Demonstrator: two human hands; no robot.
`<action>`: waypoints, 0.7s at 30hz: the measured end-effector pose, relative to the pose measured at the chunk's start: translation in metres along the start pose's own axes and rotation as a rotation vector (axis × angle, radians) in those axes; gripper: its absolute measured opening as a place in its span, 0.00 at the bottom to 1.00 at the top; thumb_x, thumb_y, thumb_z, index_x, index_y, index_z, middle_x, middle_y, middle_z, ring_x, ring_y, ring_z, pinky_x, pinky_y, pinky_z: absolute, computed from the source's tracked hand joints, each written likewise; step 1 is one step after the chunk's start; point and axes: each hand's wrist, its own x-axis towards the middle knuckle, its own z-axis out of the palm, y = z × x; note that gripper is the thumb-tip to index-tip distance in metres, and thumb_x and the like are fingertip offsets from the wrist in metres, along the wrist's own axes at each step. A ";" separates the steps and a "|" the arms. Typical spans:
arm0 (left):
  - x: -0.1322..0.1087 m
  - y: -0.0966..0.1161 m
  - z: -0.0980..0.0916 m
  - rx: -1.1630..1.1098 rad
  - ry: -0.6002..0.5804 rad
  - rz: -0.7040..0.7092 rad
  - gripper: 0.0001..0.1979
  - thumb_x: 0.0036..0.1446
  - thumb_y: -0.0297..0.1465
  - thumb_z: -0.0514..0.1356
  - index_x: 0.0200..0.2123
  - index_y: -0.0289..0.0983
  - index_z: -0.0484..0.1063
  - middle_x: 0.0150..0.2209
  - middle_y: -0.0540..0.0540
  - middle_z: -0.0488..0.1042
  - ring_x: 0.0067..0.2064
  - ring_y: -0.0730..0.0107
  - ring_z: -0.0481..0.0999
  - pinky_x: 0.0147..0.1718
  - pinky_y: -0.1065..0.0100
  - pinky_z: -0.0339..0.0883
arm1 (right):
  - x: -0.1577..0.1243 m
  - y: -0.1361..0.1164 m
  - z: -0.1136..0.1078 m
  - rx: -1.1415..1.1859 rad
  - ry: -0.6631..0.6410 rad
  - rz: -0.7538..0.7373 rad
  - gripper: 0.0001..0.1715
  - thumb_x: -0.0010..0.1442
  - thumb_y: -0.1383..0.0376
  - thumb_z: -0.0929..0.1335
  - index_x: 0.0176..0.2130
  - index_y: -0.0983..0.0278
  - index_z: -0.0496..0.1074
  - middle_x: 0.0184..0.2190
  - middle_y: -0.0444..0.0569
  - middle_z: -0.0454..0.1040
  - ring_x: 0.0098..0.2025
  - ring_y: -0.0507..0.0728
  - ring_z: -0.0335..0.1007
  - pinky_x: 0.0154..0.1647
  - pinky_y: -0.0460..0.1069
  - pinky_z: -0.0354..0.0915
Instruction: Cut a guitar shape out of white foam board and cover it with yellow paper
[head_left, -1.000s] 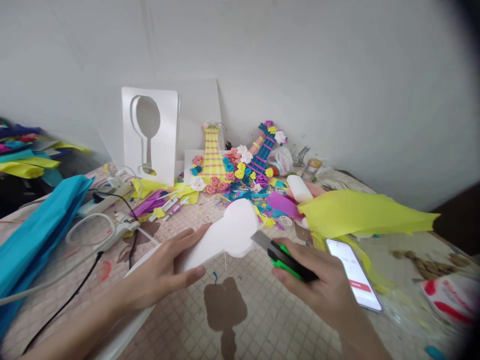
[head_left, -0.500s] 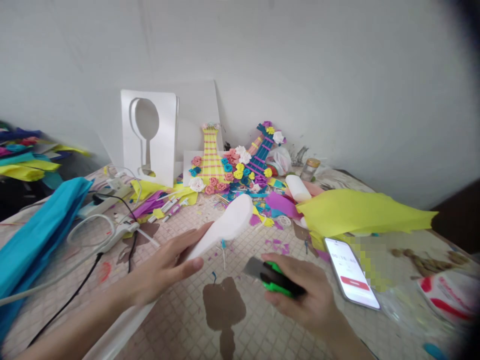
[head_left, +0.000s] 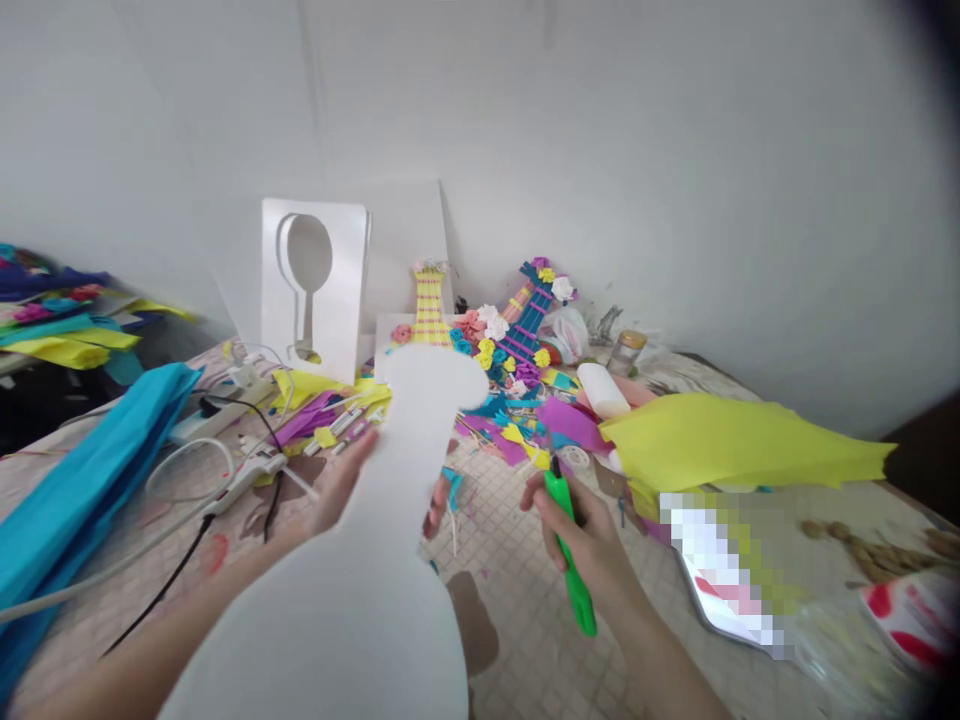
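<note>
A large white foam-board cutout [head_left: 352,590], with a rounded body, a narrow neck and a wider head, tilts up before me. My left hand [head_left: 341,490] grips its neck from behind, fingertips showing at the right edge and the rest of the hand partly hidden. To the right, my right hand [head_left: 581,535] is closed around a green utility knife [head_left: 571,560] with a black part near its tip. The knife points up and away from me, apart from the cutout.
A white board [head_left: 349,290] with a cut-out shape leans on the wall. Paper-flower decorations [head_left: 529,320] stand at the back. A power strip [head_left: 244,482] with cables and blue crepe paper [head_left: 97,450] lie left; yellow paper [head_left: 720,440] and a phone [head_left: 724,590] lie right.
The white cutout has turned its flat face toward me and now covers the middle of the table. My right hand has turned the knife from pointing left to pointing upward.
</note>
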 end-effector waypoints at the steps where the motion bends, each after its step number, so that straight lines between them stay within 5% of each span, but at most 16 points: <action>1: 0.004 -0.008 0.008 -0.046 -0.046 -0.005 0.42 0.60 0.46 0.24 0.44 0.30 0.72 0.37 0.44 0.77 0.42 0.57 0.76 0.35 0.62 0.65 | 0.005 0.003 0.001 0.014 -0.001 0.006 0.20 0.54 0.50 0.67 0.35 0.64 0.66 0.15 0.36 0.61 0.12 0.45 0.49 0.12 0.43 0.48; 7: 0.014 -0.053 0.040 -0.877 -0.478 -0.219 0.39 0.49 0.56 0.42 0.47 0.29 0.68 0.40 0.36 0.75 0.41 0.52 0.74 0.42 0.56 0.64 | 0.047 0.014 0.009 0.049 0.094 -0.031 0.22 0.53 0.49 0.67 0.37 0.65 0.67 0.09 0.33 0.54 0.11 0.46 0.48 0.11 0.42 0.46; 14: 0.024 -0.070 0.044 -1.154 -0.436 -0.277 0.35 0.51 0.48 0.45 0.56 0.32 0.59 0.43 0.38 0.72 0.36 0.59 0.73 0.38 0.59 0.61 | 0.069 0.029 0.015 0.054 0.052 -0.031 0.19 0.54 0.52 0.67 0.37 0.64 0.66 0.09 0.32 0.56 0.11 0.46 0.50 0.11 0.41 0.46; 21: 0.034 -0.081 0.051 -1.161 -0.502 -0.324 0.34 0.48 0.44 0.46 0.56 0.30 0.59 0.40 0.38 0.74 0.37 0.54 0.74 0.39 0.56 0.62 | 0.063 0.039 0.009 0.049 0.032 -0.062 0.21 0.53 0.57 0.68 0.44 0.64 0.66 0.13 0.32 0.56 0.12 0.45 0.50 0.12 0.41 0.49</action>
